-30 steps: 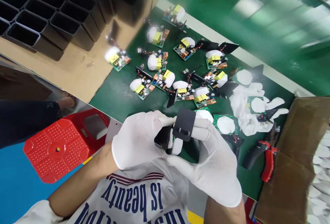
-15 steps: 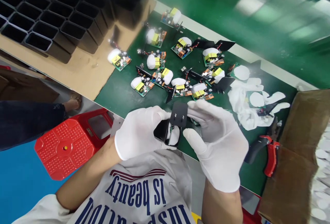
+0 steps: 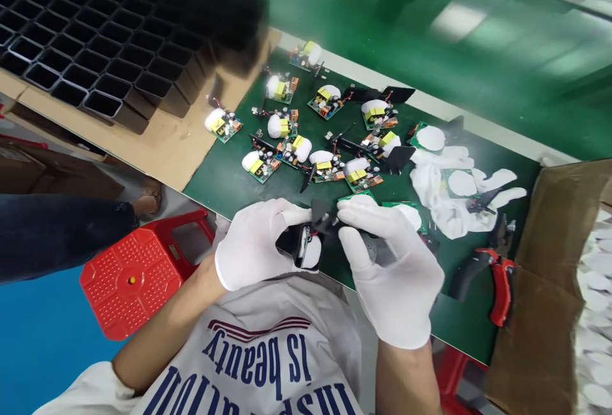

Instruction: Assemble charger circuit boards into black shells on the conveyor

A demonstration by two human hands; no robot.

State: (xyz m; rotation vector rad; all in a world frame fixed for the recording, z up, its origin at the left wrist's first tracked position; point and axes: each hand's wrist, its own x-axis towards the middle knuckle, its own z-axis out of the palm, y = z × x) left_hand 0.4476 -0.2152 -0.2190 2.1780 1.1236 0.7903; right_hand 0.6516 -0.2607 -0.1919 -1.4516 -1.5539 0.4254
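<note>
- At the near edge of the green surface (image 3: 224,179), just above my chest, my left hand (image 3: 253,243) is clenched around a black housing (image 3: 291,244), its open end turned to the right with a white pad and bits of a board showing inside.
- My right hand (image 3: 392,268) pinches a black plug cover (image 3: 325,220) between thumb and forefinger, right at that open end; cover and housing touch or nearly touch, and I cannot tell whether it is seated.
- From the right hand the housing lies to the left, its long axis running roughly left to right, so the cover meets it end-on. Both hands are on the pair; the right one is nearer the cover.
- Beyond my hands lie loose circuit boards (image 3: 261,165) with yellow parts and white pads, and farther left a tray of empty black housings (image 3: 95,51) on cardboard.
- Red-handled pliers (image 3: 500,281) lie to the right, near a cardboard box (image 3: 549,287).
- Readable writing: my shirt (image 3: 268,364) shows "is beauty", upside down from here; nothing on the parts is legible.
</note>
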